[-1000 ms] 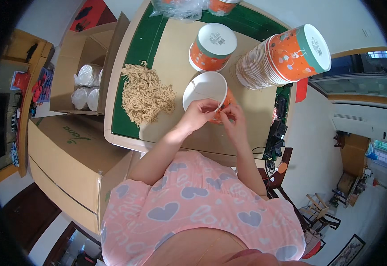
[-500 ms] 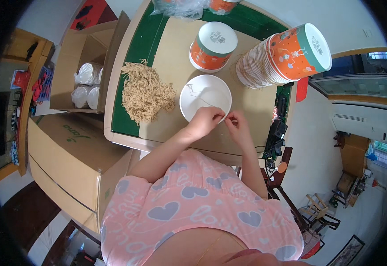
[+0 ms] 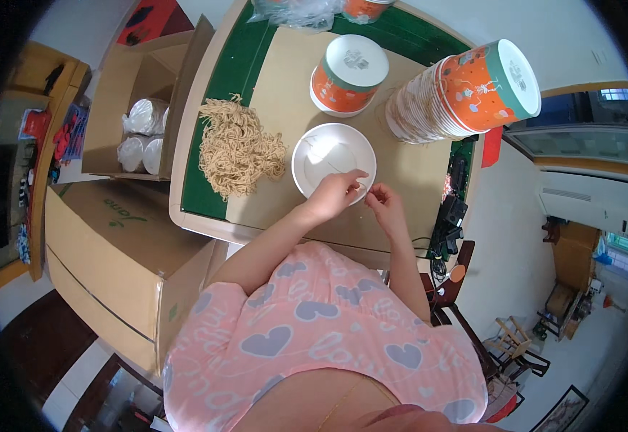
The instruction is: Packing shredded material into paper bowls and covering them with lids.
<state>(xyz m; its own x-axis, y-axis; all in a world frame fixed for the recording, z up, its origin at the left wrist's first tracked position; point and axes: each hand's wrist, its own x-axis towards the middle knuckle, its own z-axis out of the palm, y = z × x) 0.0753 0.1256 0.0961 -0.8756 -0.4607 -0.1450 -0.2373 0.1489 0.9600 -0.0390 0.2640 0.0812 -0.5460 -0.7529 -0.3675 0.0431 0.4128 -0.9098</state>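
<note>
At the partly hidden white bowl (image 3: 319, 160), both hands (image 3: 333, 194) (image 3: 388, 210) in narrow poses, any held thing indiscernible.

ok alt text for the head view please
A person's left hand and right hand are at the near rim of an open tub. Tangled tan strands lie to its left; an upturned orange tub stands beyond.

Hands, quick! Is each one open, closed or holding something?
Left hand: fingers curled at the bowl; can't tell whether it holds anything.
Right hand: fingertips bunched by the bowl's rim; can't tell if it holds anything.
</note>
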